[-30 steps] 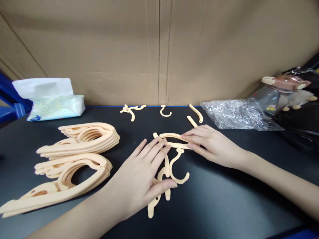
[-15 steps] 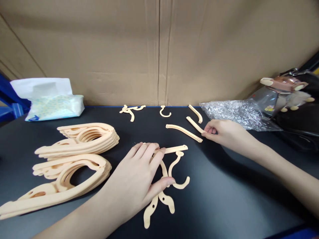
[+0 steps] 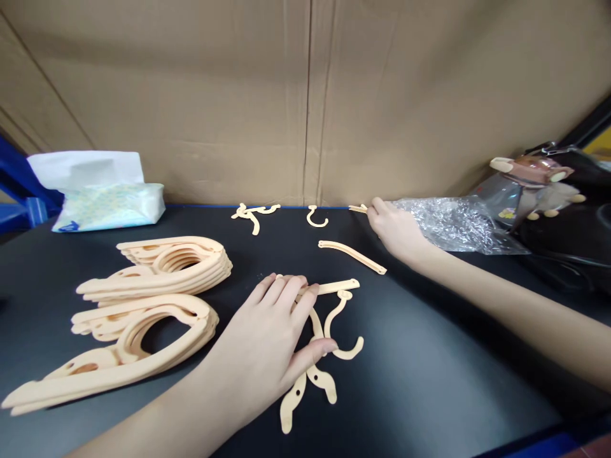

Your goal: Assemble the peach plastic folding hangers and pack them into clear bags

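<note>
My left hand (image 3: 281,331) lies flat over several cream plastic hanger parts, its fingers stretched out. From under it show a straight strip (image 3: 338,287), a hook (image 3: 353,352) and two curved arm pieces with holes, one of them a lower arm piece (image 3: 292,404). At the back edge of the table, my right hand (image 3: 396,230) is closed around a cream hanger strip (image 3: 357,208). Its fingers hide most of that strip, and I cannot tell whether a second piece is with it. A bent hanger strip (image 3: 353,256) lies between the hands.
Two stacks of folded hangers, a rear stack (image 3: 162,270) and a front stack (image 3: 119,362), stand at the left. Behind are a tissue pack (image 3: 107,205), small hanger parts (image 3: 252,215) and a hook (image 3: 316,219). Clear plastic wrap (image 3: 443,219) and a dark bag (image 3: 563,235) lie at the right.
My right hand has moved back and slightly left, carrying the strip from the middle right to the table's back edge. The left hand stays in place.
</note>
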`<state>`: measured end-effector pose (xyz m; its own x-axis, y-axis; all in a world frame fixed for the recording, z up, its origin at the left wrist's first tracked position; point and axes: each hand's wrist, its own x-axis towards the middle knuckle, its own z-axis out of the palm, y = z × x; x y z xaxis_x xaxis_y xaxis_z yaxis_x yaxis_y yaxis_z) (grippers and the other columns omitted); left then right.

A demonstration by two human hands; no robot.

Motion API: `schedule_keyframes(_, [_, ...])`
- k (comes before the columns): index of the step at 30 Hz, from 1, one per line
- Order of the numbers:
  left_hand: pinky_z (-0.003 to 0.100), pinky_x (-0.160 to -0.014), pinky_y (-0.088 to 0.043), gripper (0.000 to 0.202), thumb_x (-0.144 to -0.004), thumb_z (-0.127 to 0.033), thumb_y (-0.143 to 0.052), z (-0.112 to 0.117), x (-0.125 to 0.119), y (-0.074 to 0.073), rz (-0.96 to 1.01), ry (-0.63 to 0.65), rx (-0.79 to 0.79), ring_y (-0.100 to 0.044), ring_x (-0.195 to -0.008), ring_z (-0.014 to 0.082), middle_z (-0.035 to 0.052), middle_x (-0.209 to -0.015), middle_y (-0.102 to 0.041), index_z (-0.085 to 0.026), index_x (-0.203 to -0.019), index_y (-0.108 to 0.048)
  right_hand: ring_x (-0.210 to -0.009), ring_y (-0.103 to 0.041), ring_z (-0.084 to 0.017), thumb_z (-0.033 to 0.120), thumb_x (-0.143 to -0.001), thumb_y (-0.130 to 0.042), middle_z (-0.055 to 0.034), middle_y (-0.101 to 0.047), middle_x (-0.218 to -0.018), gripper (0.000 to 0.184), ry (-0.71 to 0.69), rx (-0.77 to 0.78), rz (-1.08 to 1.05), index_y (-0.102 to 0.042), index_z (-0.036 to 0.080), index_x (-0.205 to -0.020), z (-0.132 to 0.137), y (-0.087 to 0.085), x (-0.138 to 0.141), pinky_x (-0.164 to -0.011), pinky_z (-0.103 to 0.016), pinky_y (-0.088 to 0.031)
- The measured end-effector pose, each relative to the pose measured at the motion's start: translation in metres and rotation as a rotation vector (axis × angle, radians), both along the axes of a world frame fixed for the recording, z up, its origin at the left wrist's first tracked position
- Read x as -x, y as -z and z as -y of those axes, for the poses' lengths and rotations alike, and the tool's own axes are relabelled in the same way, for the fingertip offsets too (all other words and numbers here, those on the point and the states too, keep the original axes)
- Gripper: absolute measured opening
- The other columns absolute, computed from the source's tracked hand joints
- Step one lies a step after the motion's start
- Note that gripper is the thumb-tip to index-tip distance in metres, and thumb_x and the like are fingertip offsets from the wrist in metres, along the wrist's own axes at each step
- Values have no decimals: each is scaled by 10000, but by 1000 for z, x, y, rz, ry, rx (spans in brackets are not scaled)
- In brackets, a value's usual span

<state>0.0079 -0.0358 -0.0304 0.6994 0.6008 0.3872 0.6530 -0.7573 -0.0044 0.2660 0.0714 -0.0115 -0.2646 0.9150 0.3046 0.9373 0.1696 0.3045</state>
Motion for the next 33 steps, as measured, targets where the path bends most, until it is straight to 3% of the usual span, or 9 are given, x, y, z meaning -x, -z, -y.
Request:
schedule_keyframes(4, [518, -902, -496, 472, -925, -465, -545, 1, 0, 0, -16, -10, 10, -619, -1013, 329, 161, -1111, -660, -80, -1188, -622, -945, -616, -299, 58, -923, -410, -218, -642, -1027, 284, -67, 46, 7, -694, 56, -908, -4, 8, 5, -622, -335, -460])
schedule_keyframes(9, [518, -928, -484, 480, -939, -476, -511, 3, 0, 1, -35, -12, 25, -613, -1040, 330, 166, -1136, -654, -85, -1197, -617, -1014, -628, -247, 359, -1023, -384, -100, -704, -985, 409, -138, 102, -88, -719, 177, -874, -1, 4, -2, -760, -319, -506])
schedule_keyframes(11, [523, -946, -475, 484, -948, -475, -491, 3, 0, 2, -35, -11, 32, -609, -1049, 328, 166, -1145, -649, -84, -1207, -612, -989, -642, -230, 354, -1039, -323, -83, -712, -974, 448, -110, 86, -136, -710, 187, -886, -1, 0, -10, -758, -310, -493])
schedule_keyframes(15, [524, -967, -461, 489, -958, -463, -475, 3, 1, 1, -40, -14, 60, -602, -1064, 325, 164, -1158, -642, -80, -1237, -597, -841, -671, -278, 350, -1016, -334, -143, -711, -849, 467, 25, 47, -206, -692, 145, -795, -7, -1, -29, -662, -337, -463])
schedule_keyframes(17, [526, -963, -460, 482, -953, -460, -490, 3, 1, 0, -33, -13, 65, -602, -1062, 328, 162, -1153, -644, -83, -1231, -602, -748, -679, -259, 356, -1012, -340, -118, -714, -782, 477, 27, 85, -240, -685, 162, -747, -9, 1, -34, -635, -325, -453])
schedule_keyframes(20, [511, -921, -479, 480, -948, -467, -500, 3, 1, -1, -24, -17, 56, -598, -1061, 333, 166, -1156, -643, -83, -1215, -610, -799, -692, -233, 327, -1026, -317, -81, -739, -876, 450, -59, 134, -289, -698, 183, -833, -8, 2, -36, -697, -310, -471])
schedule_keyframes(25, [461, -833, -507, 447, -971, -437, -458, 4, 1, -3, -24, -24, 46, -615, -1009, 315, 152, -1141, -656, -92, -1203, -621, -1018, -654, -258, 303, -1030, -330, -110, -707, -1115, 369, -189, 65, -361, -660, 154, -1100, 16, -7, -23, -878, -367, -474])
schedule_keyframes(29, [465, -892, -479, 397, -952, -140, -351, 0, 3, -2, -113, -22, -26, -629, -1041, 300, 139, -1179, -668, -77, -1269, -582, -1043, -633, -245, 285, -996, -454, -96, -701, -1113, 249, -451, -17, -412, -658, 170, -1080, 53, -10, -5, -939, -399, -479])
schedule_keyframes(33, [455, -985, -428, 527, -849, 38, -299, -6, 8, 4, -208, -61, -121, -647, -1085, 271, 114, -1177, -693, -101, -1271, -583, -1125, -607, -221, 262, -986, -493, -94, -674, -1201, 240, -713, 141, -338, -658, 179, -1140, 82, -4, 12, -990, -406, -472])
